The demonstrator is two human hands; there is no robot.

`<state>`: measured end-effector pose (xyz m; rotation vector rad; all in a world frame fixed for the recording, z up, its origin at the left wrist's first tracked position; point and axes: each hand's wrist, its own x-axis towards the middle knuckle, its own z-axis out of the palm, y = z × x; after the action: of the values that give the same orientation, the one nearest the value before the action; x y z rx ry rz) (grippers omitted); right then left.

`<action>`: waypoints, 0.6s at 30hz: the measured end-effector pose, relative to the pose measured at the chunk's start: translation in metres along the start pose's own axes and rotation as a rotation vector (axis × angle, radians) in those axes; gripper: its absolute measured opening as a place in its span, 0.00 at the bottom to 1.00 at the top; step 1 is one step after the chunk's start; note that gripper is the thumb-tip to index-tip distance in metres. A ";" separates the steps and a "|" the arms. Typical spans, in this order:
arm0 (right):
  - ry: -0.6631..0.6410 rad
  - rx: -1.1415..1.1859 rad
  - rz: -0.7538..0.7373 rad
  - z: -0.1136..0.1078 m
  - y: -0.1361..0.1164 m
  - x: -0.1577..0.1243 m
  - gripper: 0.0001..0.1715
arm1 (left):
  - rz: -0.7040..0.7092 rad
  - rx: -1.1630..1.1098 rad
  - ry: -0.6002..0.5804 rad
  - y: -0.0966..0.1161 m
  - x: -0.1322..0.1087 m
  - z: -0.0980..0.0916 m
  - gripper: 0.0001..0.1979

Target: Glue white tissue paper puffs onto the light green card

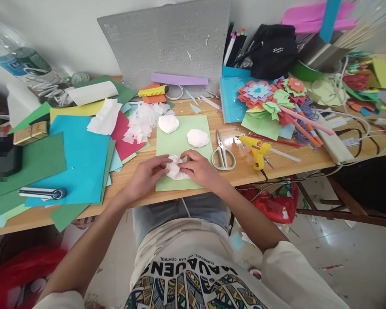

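Observation:
A crumpled piece of white tissue paper lies on a light green sheet in front of me. From its left side, the fingers of my left hand pinch its edge. My right hand grips it from the other side, the fingertips bent into the folds. Farther up the sheet rest two rounded white wads, one at the left and one at the right. Scissors lie just right of the sheet, blades pointing away from me.
A yellow glue gun with its cord is right of the scissors. Cut white paper pieces are heaped at the left, by a blue sheet and a utility knife. Layered paper flowers lie back right. A grey cutting mat leans on the wall.

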<state>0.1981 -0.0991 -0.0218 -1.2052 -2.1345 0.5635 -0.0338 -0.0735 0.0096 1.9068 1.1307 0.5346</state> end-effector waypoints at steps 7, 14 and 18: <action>-0.086 -0.093 0.003 -0.005 -0.009 0.003 0.27 | -0.092 0.111 0.162 0.006 0.013 0.021 0.22; -0.102 -0.176 -0.071 -0.001 0.001 0.002 0.15 | -0.161 0.080 0.128 0.008 0.011 0.004 0.12; -0.081 -0.201 -0.072 -0.001 0.000 0.003 0.12 | 0.033 0.165 0.238 0.012 -0.002 0.015 0.10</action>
<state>0.1980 -0.0962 -0.0201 -1.2238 -2.3383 0.3795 -0.0183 -0.0844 0.0111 2.0452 1.3324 0.7209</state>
